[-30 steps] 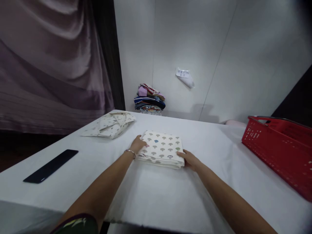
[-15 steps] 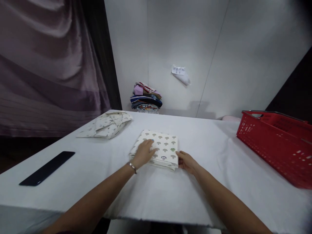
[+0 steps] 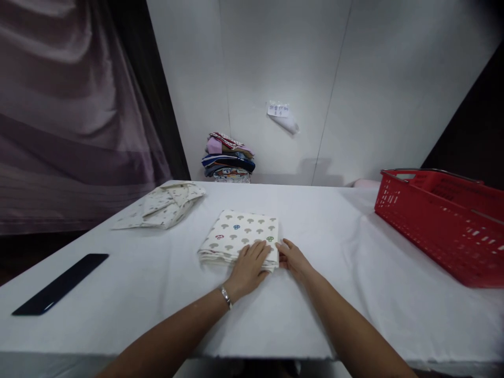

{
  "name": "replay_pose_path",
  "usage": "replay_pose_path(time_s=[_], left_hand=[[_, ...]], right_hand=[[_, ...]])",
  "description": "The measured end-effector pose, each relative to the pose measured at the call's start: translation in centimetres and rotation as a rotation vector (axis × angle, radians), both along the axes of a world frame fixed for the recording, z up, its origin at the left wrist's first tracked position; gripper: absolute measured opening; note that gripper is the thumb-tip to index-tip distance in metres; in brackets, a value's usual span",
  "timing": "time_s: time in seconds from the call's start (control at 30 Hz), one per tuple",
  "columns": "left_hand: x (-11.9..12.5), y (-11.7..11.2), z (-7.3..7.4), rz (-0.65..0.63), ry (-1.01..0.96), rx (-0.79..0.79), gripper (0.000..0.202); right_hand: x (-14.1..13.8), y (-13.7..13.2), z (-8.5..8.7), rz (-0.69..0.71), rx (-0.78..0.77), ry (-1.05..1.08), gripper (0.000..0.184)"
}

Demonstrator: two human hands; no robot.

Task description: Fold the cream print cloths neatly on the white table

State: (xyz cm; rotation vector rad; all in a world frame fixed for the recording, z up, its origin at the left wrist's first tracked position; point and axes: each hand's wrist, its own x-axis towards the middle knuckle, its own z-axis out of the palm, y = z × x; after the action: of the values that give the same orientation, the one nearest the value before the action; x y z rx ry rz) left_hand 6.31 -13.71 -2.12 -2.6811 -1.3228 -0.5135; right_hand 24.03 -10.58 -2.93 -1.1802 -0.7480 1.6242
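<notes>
A folded white cloth (image 3: 246, 231) with grey, blue, red and green mushroom prints lies in the middle of the table. My left hand (image 3: 249, 266), a silver bracelet at its wrist, rests on the cloth's front right part with fingers stretched flat. At the cloth's right edge, my right hand (image 3: 293, 260) has its fingers bent around the side near the front corner; some fingertips are partly hidden. Farther back on the left is a loosely folded, small-patterned white garment (image 3: 173, 202), apart from both hands.
A dark flat strip (image 3: 61, 283) lies at the table's left. On the right stands a red perforated basket (image 3: 441, 226). A pile of folded clothes (image 3: 229, 160) is by the back wall, where a paper note (image 3: 279, 109) hangs. The white table's (image 3: 157, 325) front edge runs below my forearms.
My left hand has slid from the cloth's left-middle toward its front right, uncovering blue and red mushrooms. My right hand stays at the right edge. The whole view has shifted slightly.
</notes>
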Motion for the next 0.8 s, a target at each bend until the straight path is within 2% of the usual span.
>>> replay_pose_path(time_s=[0.13, 0.27, 0.43, 0.6, 0.8], left_hand=[[0.5, -0.4, -0.2, -0.001, 0.049, 0.098, 0.062], [1.3, -0.5, -0.4, 0.051, 0.072, 0.145, 0.065], [1.8, -0.2, -0.6, 0.099, 0.075, 0.161, 0.063], [1.7, 0.3, -1.4, 0.094, 0.045, 0.147, 0.059], [1.8, 0.3, -1.4, 0.09, -0.018, 0.142, 0.058]], right_hand=[[0.1, -0.2, 0.0, -0.008, 0.024, 0.039, 0.085], [0.1, -0.2, 0.0, -0.026, 0.03, 0.038, 0.083], [0.0, -0.2, -0.4, -0.047, 0.051, 0.076, 0.08], [0.1, -0.3, -0.5, -0.021, 0.036, 0.095, 0.078], [0.6, 1.5, 0.6, -0.006, -0.003, 0.103, 0.081]])
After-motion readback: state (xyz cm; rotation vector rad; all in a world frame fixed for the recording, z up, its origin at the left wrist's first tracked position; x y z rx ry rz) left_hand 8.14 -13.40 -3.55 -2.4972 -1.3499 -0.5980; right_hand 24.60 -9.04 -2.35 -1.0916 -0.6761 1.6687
